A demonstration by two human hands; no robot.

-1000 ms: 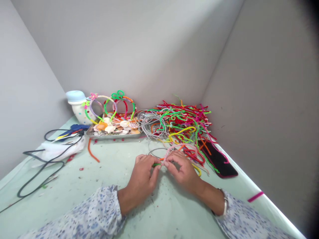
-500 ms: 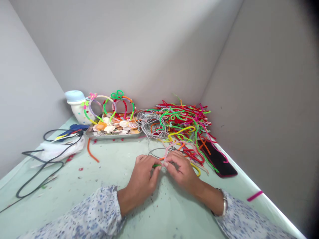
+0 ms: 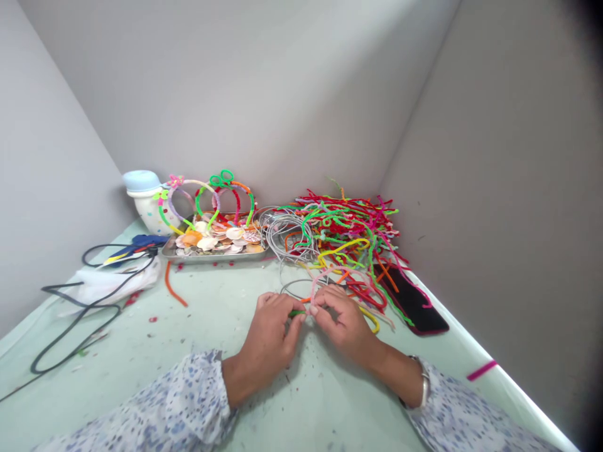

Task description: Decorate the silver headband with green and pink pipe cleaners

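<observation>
Low over the middle of the table, my left hand (image 3: 276, 329) pinches a short green pipe cleaner (image 3: 296, 312) between thumb and fingers. Right beside it, my right hand (image 3: 343, 321) is closed on a pale pink pipe cleaner (image 3: 314, 285), which arcs up and away behind the knuckles. The fingertips of both hands nearly meet where pink and green come together; whether the two are twisted around each other is too small to tell. Just behind the hands lies a loop of grey wire (image 3: 301, 287).
A tangled heap of pipe cleaners (image 3: 348, 220) sits at the back right by a black phone (image 3: 419, 307). Coiled wire (image 3: 289, 235) adjoins a metal tray (image 3: 217, 257) of seashells holding decorated headbands (image 3: 200, 184). Leftward are a white jar (image 3: 153, 210), a glue gun (image 3: 134, 248) and its black cord (image 3: 80, 307).
</observation>
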